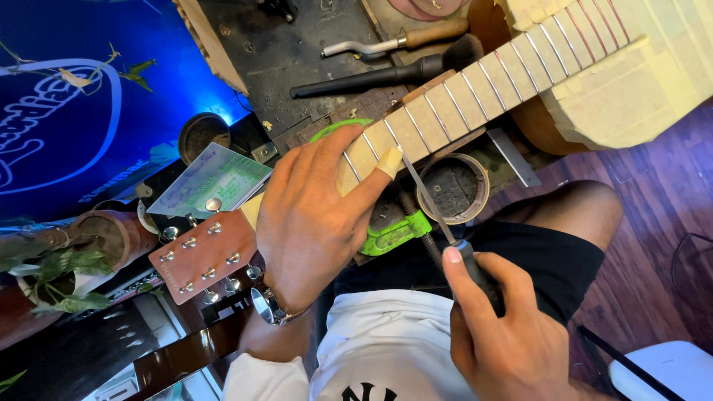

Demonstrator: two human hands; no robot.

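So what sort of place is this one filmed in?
Most likely a guitar repair workshop. A guitar neck with taped fretboard lies across a cluttered bench, the left hand steadies it while the right hand works a fret with a thin file, and a brush lies nearby.

The left hand [308,223] lay palm down, fingers curled over and thumb stretched out to the right, its tip wrapped in pale tape; a watch sat on the wrist. The right hand [505,327] was lower and nearer the body, closed in a fist, with the thumb pressed flat along the top.
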